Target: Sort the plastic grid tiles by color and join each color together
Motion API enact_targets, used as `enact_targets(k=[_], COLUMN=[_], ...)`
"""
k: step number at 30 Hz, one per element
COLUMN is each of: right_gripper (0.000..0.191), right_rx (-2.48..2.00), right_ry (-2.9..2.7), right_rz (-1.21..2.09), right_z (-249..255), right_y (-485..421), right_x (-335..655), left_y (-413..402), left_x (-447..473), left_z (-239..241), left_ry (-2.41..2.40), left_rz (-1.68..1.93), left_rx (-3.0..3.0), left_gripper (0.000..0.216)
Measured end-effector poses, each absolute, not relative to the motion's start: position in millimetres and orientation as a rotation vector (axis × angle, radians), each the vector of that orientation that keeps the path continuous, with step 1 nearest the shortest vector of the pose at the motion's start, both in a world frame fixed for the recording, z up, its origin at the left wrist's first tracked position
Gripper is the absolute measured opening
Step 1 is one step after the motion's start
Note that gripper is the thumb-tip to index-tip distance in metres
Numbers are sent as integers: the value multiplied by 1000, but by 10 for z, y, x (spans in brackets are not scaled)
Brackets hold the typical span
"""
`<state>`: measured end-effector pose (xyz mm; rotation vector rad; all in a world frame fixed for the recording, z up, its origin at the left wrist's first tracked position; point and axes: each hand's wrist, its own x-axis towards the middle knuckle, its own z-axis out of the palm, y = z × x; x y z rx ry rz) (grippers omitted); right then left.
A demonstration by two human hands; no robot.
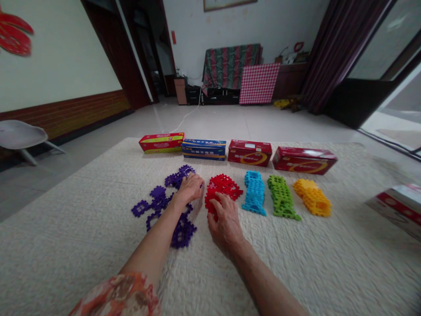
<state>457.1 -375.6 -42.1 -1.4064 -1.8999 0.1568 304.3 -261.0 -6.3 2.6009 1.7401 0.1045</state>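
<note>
Several purple plastic building pieces [158, 204] lie scattered on a cream rug [82, 237]. My left hand [190, 188] rests palm down on the upper purple pieces, its fingers curled over them. To its right sits a pile of red pieces [226, 186]. My right hand [225, 221] lies on the near edge of that red pile with its fingers pressed onto the pieces. Whether either hand grips a piece is hidden under the fingers.
Further right lie a blue pile [255, 193], a green pile [281, 197] and a yellow pile [312, 197]. Several cartons [250, 152] stand in a row behind them. Another box [397, 208] sits at the right edge. A white chair [19, 136] is at the left.
</note>
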Motion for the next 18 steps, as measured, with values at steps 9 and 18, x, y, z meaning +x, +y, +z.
enact_targets(k=[9, 18], right_gripper=[34, 35], right_rx=[-1414, -1423], right_ry=[-1904, -1896], right_rz=[187, 232], right_z=[-438, -394], right_y=[-3759, -3783], right_x=[4573, 4587], left_y=[-2066, -1755], left_x=[2912, 2901], left_z=[228, -107], left_ry=[2021, 2074], left_rz=[30, -22], left_rx=[2419, 2238], left_gripper=[41, 53])
